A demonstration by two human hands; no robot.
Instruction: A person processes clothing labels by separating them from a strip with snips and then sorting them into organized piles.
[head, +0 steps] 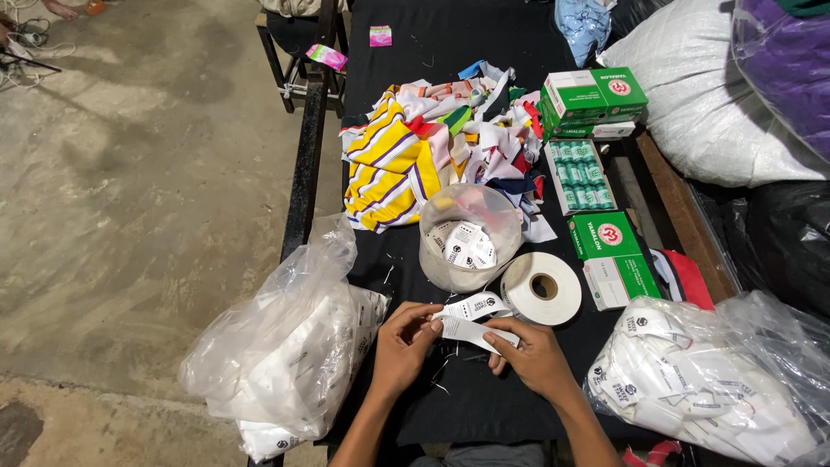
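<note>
One long table point(406, 104) covered in black cloth holds everything. Off its right edge lie two bulky sacks: a white woven one point(700, 112) and a clear one of purple fabric point(791, 60). Two clear, crinkled plastic bags sit at the near corners, each stuffed with white printed labels: the left bag point(285, 355) hangs over the table's edge, the right bag point(718, 380) sprawls wide. One heap of fabric scraps point(432, 147), striped yellow, white, red and green, lies mid-table. I count at least four green-and-white cardboard boxes: a stack point(592, 104) at the far right, one open box point(579, 175) showing rows of small green spools, and a closed pair point(614, 259) nearer. One round translucent plastic tub point(469, 236) holds loose white labels. One flat roll of white tape point(542, 287) lies just beside it.

The left hand point(405, 346) is curled, its thumb and fingertips pinching one end of the white label strips point(471, 320). The right hand point(532, 353) is half-closed, pinching the other end. The strips, about two, one printed with black marks, sit between both hands above the black cloth, just in front of the tub and roll.
</note>
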